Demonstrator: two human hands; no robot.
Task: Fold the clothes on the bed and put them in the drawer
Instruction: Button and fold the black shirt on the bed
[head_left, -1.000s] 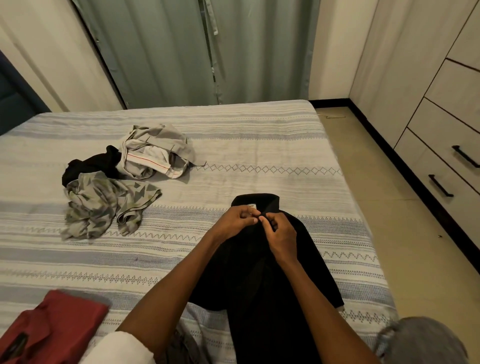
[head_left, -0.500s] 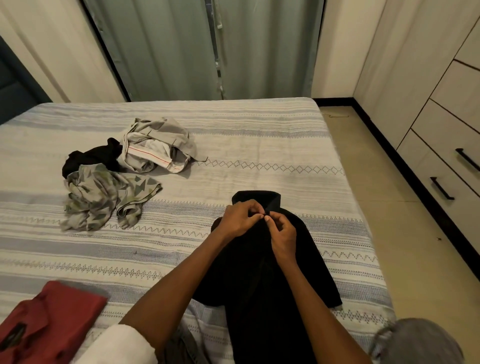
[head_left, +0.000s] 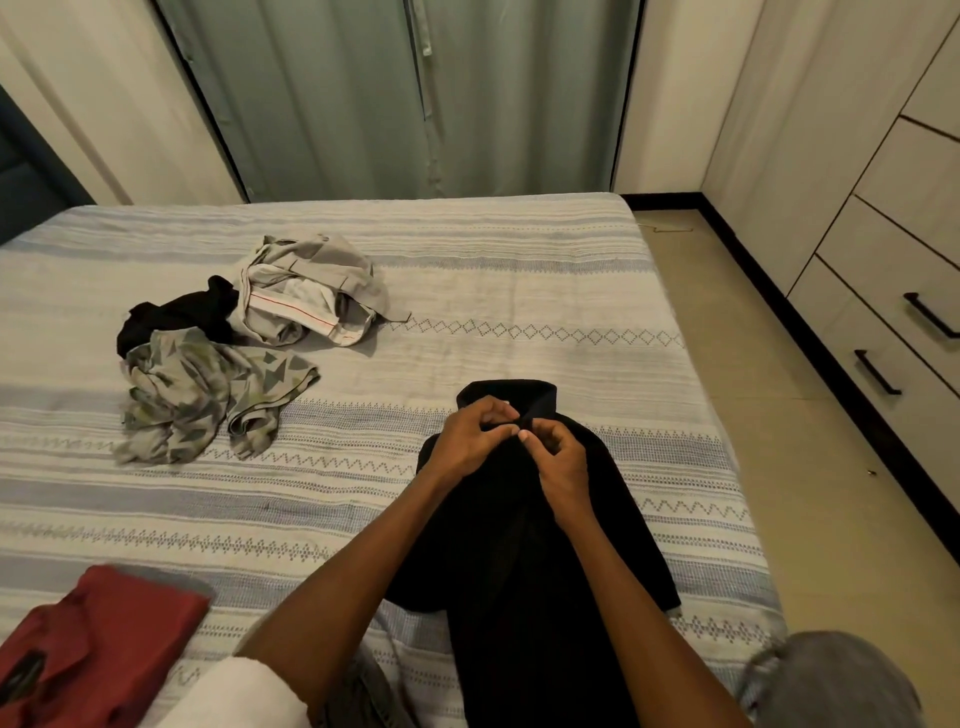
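On the near right part of the striped bed (head_left: 467, 249), close to its right edge, a black collared shirt (head_left: 524, 545) is lying flat. Its long axis is running from the person toward the far end of the bed, with the collar pointing away toward the grey-green curtain (head_left: 415, 93) and the lower part running off the bottom of the view. One black sleeve is spreading out to the right, ending short of the bed's right edge.

The left hand (head_left: 467, 441) is curling its fingers and pinching the shirt's front just below the collar. The right hand (head_left: 558, 460) is pinching the same spot from the other side, with its fingertips meeting those of the left hand.

To the right of the bed a strip of bare tiled floor (head_left: 779, 415) is lying open, bounded by a wardrobe whose drawers (head_left: 893, 332) are sitting closed with black handles. Bare bedspread is stretching beyond the collar to the far edge.

Left of the shirt and well apart from it, three unfolded garments are sitting in a pile: a camouflage-print garment (head_left: 202, 395), a black garment (head_left: 176, 317) touching it, and grey trousers (head_left: 311, 291) just beside. At the bed's near left corner a folded red shirt (head_left: 98, 649) is lying.
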